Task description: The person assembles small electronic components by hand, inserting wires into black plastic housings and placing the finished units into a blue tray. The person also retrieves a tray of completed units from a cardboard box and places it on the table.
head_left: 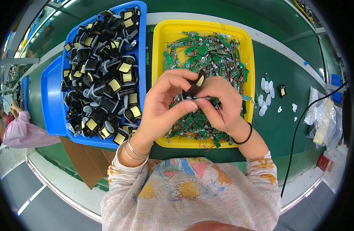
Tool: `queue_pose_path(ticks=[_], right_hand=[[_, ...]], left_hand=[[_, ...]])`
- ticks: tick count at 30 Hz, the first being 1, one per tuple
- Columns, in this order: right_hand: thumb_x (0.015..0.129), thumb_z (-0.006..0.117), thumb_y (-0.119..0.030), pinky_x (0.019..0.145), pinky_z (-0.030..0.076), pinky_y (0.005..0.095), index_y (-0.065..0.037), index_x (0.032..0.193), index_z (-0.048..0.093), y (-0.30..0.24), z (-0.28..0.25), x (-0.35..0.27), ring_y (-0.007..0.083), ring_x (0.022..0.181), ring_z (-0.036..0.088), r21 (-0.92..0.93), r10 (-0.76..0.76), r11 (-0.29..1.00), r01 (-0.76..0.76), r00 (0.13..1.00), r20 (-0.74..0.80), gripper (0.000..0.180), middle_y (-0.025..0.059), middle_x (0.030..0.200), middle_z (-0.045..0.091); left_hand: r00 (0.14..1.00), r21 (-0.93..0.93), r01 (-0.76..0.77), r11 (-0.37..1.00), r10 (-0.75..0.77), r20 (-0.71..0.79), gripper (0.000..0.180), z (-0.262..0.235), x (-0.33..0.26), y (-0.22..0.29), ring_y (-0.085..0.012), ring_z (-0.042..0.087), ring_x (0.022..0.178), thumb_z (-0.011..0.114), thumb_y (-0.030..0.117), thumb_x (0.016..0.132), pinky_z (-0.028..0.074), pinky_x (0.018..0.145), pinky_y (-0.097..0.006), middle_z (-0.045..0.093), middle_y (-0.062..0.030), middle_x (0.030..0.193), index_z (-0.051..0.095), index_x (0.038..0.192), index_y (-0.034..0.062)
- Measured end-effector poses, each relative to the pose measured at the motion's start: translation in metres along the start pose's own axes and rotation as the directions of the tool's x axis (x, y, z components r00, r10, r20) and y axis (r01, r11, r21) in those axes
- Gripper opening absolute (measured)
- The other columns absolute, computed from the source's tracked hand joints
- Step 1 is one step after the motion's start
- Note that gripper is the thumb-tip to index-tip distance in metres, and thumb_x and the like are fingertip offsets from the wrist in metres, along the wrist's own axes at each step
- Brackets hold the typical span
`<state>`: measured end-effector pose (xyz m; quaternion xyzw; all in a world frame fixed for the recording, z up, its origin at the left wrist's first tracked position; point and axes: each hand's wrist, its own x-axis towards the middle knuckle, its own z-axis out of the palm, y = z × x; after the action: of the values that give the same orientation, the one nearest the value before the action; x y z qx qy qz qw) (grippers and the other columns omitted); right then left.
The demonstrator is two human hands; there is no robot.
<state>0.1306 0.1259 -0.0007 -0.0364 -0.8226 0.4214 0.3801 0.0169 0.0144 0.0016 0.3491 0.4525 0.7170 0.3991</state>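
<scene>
Both hands meet above the near half of a yellow tray [158, 115]. Between them is a small black plastic housing [193, 87] with a pale yellow pad on one face. My left hand [165, 102] pinches it from the left with bent fingers. From the other side, my right hand [223, 100] closes on its lower edge, and a thin dark wire hangs by these fingers. Whether the right fingertips also grip a small part is hidden. Beneath the hands the tray holds a heap of green circuit boards [200, 50] with thin wires.
To the left, a blue tray [143, 50] is piled with black housings [103, 77] bearing yellow pads. Several white oval pieces [266, 86] and one black housing [282, 91] lie right of the yellow tray. Farther right are clear plastic bags [325, 119] and a black cable [294, 142]. Another person's pink sleeve [28, 131] shows far left.
</scene>
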Motion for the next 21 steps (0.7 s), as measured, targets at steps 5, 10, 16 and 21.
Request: queue_pose_path(ticks=[5, 10, 16, 21], right_hand=[[0.066, 0.065, -0.001, 0.058, 0.045, 0.0321, -0.003, 0.077, 0.056, 0.005, 0.002, -0.001, 0.0262, 0.065, 0.055, -0.009, -0.052, 0.999, 0.052, 0.998, 0.023, 0.014, 0.0090, 0.073, 0.057], [0.066, 0.065, -0.003, 0.060, 0.046, 0.0334, -0.003, 0.078, 0.057, 0.010, 0.002, -0.002, 0.0263, 0.067, 0.056, -0.056, -0.074, 0.995, 0.080, 0.993, 0.094, 0.014, 0.0087, 0.073, 0.057], [0.065, 0.066, -0.007, 0.065, 0.048, 0.0338, -0.004, 0.079, 0.056, 0.017, -0.001, -0.001, 0.0261, 0.073, 0.057, -0.127, -0.135, 0.979, 0.158, 0.976, 0.171, 0.017, 0.0088, 0.078, 0.057], [0.061, 0.066, -0.009, 0.065, 0.048, 0.0331, -0.005, 0.082, 0.056, 0.010, -0.001, 0.004, 0.0255, 0.079, 0.056, -0.231, -0.157, 0.948, 0.219, 0.953, 0.260, 0.024, 0.0080, 0.083, 0.056]], left_hand=[[0.996, 0.077, 0.060, 0.995, -0.065, 0.064, 0.032, -0.011, 0.004, -0.001, -0.0180, 0.050, 0.100, 0.073, -0.002, 0.060, 0.041, 0.087, -0.031, 0.051, -0.0132, 0.108, 0.050, 0.082, 0.0031], [0.980, 0.158, 0.199, 0.967, -0.201, -0.003, 0.035, -0.011, 0.003, 0.005, -0.0223, 0.052, 0.100, 0.073, -0.007, 0.057, 0.040, 0.086, -0.033, 0.052, -0.0152, 0.104, 0.043, 0.071, 0.0052], [1.000, 0.390, -0.016, 0.921, 0.020, -0.006, 0.027, -0.011, 0.001, -0.003, -0.0189, 0.055, 0.085, 0.073, -0.005, 0.056, 0.043, 0.075, -0.029, 0.056, -0.0117, 0.093, 0.049, 0.066, 0.0025], [0.997, 0.314, 0.027, 0.949, -0.002, -0.078, 0.028, -0.013, -0.001, -0.002, -0.0163, 0.053, 0.087, 0.071, -0.007, 0.058, 0.043, 0.078, -0.028, 0.053, -0.0115, 0.096, 0.047, 0.070, 0.0008]])
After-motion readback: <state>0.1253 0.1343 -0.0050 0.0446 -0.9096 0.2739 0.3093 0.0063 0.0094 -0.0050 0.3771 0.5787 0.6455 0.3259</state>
